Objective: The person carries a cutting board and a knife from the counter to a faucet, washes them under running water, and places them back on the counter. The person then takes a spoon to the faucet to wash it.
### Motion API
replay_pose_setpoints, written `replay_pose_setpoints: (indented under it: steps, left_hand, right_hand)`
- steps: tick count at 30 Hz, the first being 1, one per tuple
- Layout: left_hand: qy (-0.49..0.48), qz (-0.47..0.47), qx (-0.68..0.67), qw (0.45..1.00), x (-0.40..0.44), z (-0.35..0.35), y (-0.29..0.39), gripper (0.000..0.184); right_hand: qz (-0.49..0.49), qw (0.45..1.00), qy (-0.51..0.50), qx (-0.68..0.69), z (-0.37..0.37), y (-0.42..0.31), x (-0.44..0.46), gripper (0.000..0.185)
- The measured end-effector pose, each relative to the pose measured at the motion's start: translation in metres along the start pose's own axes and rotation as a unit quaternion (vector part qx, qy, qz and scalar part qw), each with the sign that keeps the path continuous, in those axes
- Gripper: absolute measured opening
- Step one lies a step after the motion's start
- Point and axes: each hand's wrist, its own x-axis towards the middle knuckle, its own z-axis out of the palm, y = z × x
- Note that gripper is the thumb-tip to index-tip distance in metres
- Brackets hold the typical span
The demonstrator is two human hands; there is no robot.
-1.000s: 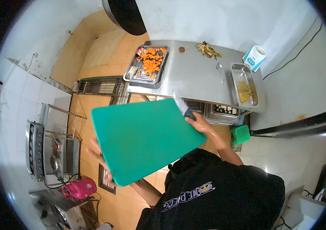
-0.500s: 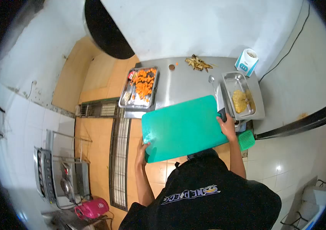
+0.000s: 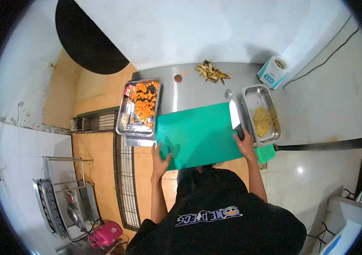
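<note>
A green cutting board (image 3: 198, 136) lies over the front of the steel table. My left hand (image 3: 160, 163) is at its front left corner with the fingers spread, holding nothing. At the board's right edge, my right hand (image 3: 245, 146) has its thumb and forefinger around the black handle of a kitchen knife (image 3: 235, 114). The blade points away from me along that edge and partly covers a spoon (image 3: 228, 93). Whether the right hand also touches the board is unclear.
A metal tray (image 3: 123, 132) of cut carrots stands at the left. To the right are a steel pan (image 3: 255, 94) with yellow mash, a green plastic basket (image 3: 266, 154) and a white-and-teal appliance (image 3: 273, 73). Peelings (image 3: 212, 72) and a small brown disc (image 3: 178, 78) lie at the back.
The board has gone from raised and tilted to lying lower and flatter. My left hand has let go of it and opened. More of the knife's blade face shows at the right edge.
</note>
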Motion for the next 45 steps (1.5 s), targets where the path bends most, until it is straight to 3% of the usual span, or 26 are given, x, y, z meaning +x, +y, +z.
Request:
replay_pose_setpoints:
  steps: [2,4,5,6,8,10,12,13,15,22,28,30,32,36,38,41,45]
  left_hand:
    - [-0.048,0.032,0.026,0.998,0.013,0.001,0.015,0.076]
    - [-0.119,0.129,0.119,0.977,0.021,0.007,0.03,0.084]
    - [-0.156,0.121,0.156,0.968,0.022,0.014,0.028,0.097]
    - [-0.158,0.124,0.153,0.968,0.025,0.019,0.032,0.097]
    - [-0.21,0.119,0.338,0.91,0.028,0.021,0.039,0.107]
    - [-0.229,0.158,0.335,0.9,0.036,0.027,0.014,0.115]
    - [-0.267,0.165,0.356,0.88,0.046,0.028,0.013,0.116]
    - [-0.291,0.162,0.365,0.869,0.051,0.027,0.015,0.118]
    - [-0.289,0.184,0.364,0.866,0.061,0.027,0.009,0.119]
    - [-0.297,0.184,0.341,0.873,0.091,0.035,0.0,0.123]
    - [-0.304,0.189,0.337,0.871,0.109,0.04,-0.01,0.126]
    - [-0.3,0.195,0.321,0.877,0.111,0.04,-0.014,0.126]
    - [-0.292,0.202,0.306,0.884,0.112,0.038,-0.015,0.126]
    - [-0.291,0.195,0.293,0.89,0.11,0.031,-0.007,0.125]
    - [-0.292,0.193,0.287,0.892,0.11,0.031,-0.004,0.124]
    - [-0.287,0.18,0.297,0.893,0.107,0.033,-0.003,0.124]
    - [-0.275,0.173,0.312,0.893,0.107,0.034,-0.001,0.121]
  right_hand:
    - [-0.011,1.0,0.019,-0.006,0.003,-0.027,0.009,0.04]
    - [0.054,0.998,-0.025,0.027,0.01,-0.04,0.018,0.04]
    - [0.011,0.999,0.028,0.013,0.021,-0.039,0.019,0.042]
    - [0.012,0.999,0.032,0.01,0.026,-0.034,0.021,0.042]
    - [-0.003,1.0,-0.003,-0.014,0.035,-0.027,0.024,0.045]
    - [0.041,0.998,-0.047,0.01,0.04,-0.032,0.023,0.049]
    - [-0.054,0.995,0.001,-0.081,0.057,-0.016,0.018,0.05]
    - [-0.053,0.995,0.005,-0.082,0.063,-0.012,0.018,0.05]
    - [-0.063,0.989,-0.044,-0.124,0.073,-0.009,0.017,0.048]
    - [-0.077,0.984,-0.043,-0.154,0.084,-0.012,0.025,0.048]
    - [-0.043,0.997,-0.036,-0.06,0.098,-0.041,0.032,0.051]
    - [-0.123,0.962,-0.015,-0.244,0.104,-0.052,0.026,0.05]
    - [-0.159,0.959,0.027,-0.231,0.105,-0.058,0.033,0.045]
    - [-0.011,0.994,0.073,-0.082,0.094,-0.053,0.1,0.036]
    - [0.023,0.988,0.103,-0.112,0.091,-0.028,0.154,0.034]
    - [0.005,0.981,0.174,-0.079,0.085,-0.03,0.203,0.032]
    - [-0.047,0.971,0.087,-0.216,0.064,-0.04,0.254,0.031]
